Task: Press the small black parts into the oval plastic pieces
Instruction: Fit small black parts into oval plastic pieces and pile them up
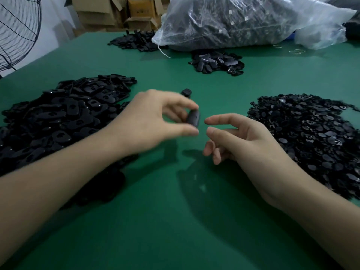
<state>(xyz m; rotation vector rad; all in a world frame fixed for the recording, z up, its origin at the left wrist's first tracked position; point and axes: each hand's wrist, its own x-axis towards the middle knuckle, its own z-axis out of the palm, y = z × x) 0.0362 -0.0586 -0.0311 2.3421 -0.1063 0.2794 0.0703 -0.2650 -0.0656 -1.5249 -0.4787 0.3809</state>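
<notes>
My left hand (155, 117) pinches a black oval plastic piece (193, 119) between thumb and fingers, just above the green table (175, 221). My right hand (239, 137) hovers a little to its right, fingers loosely curled, holding nothing that I can see. A big heap of oval plastic pieces (58, 117) lies at the left. A heap of small black parts (311, 137) lies at the right. One lone black piece (186, 92) sits on the table beyond my left hand.
A smaller pile of black pieces (216, 62) lies further back, another pile (134, 40) behind it at the left. A large clear bag of parts (243, 20) fills the back. Cardboard boxes (116, 10) and a fan (17, 32) stand at the far left.
</notes>
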